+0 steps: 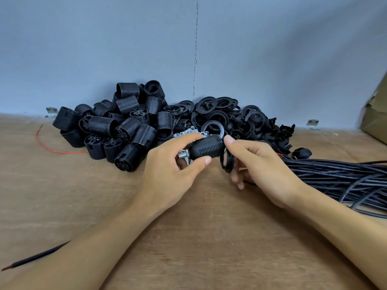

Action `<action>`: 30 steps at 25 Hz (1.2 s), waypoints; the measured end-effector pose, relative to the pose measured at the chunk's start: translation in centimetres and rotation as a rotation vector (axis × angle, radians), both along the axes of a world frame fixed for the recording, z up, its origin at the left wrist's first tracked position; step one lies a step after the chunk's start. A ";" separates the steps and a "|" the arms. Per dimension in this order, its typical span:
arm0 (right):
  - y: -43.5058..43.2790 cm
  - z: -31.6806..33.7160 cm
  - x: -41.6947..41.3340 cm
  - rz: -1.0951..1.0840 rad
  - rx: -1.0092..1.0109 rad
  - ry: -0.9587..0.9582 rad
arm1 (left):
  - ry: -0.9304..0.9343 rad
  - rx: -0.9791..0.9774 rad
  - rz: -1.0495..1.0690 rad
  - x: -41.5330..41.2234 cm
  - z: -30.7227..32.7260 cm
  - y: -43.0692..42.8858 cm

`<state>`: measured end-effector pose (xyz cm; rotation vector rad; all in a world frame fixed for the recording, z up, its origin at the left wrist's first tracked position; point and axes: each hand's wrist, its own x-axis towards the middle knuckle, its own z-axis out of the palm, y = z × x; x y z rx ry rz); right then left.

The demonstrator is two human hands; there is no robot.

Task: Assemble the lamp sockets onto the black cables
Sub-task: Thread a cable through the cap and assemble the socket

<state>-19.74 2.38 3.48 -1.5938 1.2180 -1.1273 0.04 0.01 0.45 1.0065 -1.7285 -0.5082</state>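
Socket of black plastic, ribbed with fine threads round its barrel and smooth and rounded at one end, lies on its side just above the worktop, near the middle of the view. The left hand grips it, forefinger over the top and thumb pressed against the near side, with the rounded end toward the palm. A small silver metal part shows between that hand's fingers.

At four o'clock from the socket's open end, just beside it, a black threaded ring stands on edge, pinched in the curled fingers of the right hand. That hand's thumb tip sits at the socket's rim; whether it touches cannot be told.

At eleven o'clock from the hands a heap of like socket bodies rests against the blue-grey wall, and at one o'clock lies a heap of rings and caps. A bundle of black cables runs off at three o'clock, behind the right wrist. One loose black cable lies at eight o'clock and a thin red wire at nine o'clock.
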 end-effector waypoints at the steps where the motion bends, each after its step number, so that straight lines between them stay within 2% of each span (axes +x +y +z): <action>1: 0.0 0.0 0.0 -0.027 -0.020 -0.020 | 0.001 0.003 -0.001 0.0 0.0 0.0; 5: -0.3 -0.1 -0.2 -0.016 -0.011 -0.144 | -0.040 -0.033 -0.009 -0.1 0.0 0.2; 12: -1.0 -0.7 -0.5 0.047 0.086 -0.491 | -0.090 -0.113 -0.006 0.0 0.2 0.4; 21: -0.8 -0.7 -0.2 0.006 0.085 -0.376 | -0.097 -0.124 -0.030 0.0 0.3 0.5; 27: -1.2 -0.2 -1.2 0.159 0.139 -0.406 | -0.080 -0.122 0.005 0.0 0.0 0.2; 30: -1.2 -0.3 -1.4 0.164 0.139 -0.358 | -0.111 -0.137 -0.009 0.0 0.1 0.3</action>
